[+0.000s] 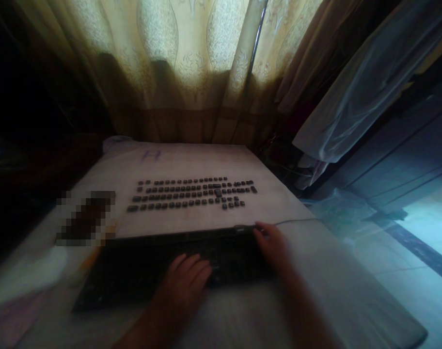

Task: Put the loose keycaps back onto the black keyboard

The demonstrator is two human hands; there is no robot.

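A black keyboard frame [141, 276] lies on the pale surface close to me. My left hand [184, 286] rests flat on its middle with the fingers stretched out. My right hand [274, 245] is at the frame's far right corner, fingers curled over the edge. Beyond it, several loose dark keycaps [192, 194] are laid out in rows on a white sheet [279, 198]. The picture is dim and blurred.
A thin cable [297, 221] runs right from the keyboard's top edge. A blurred-out dark object [86, 218] lies at the sheet's left. Patterned curtains [192, 72] hang behind. Pale cloth [362, 97] drapes at the right, with floor [424, 232] below.
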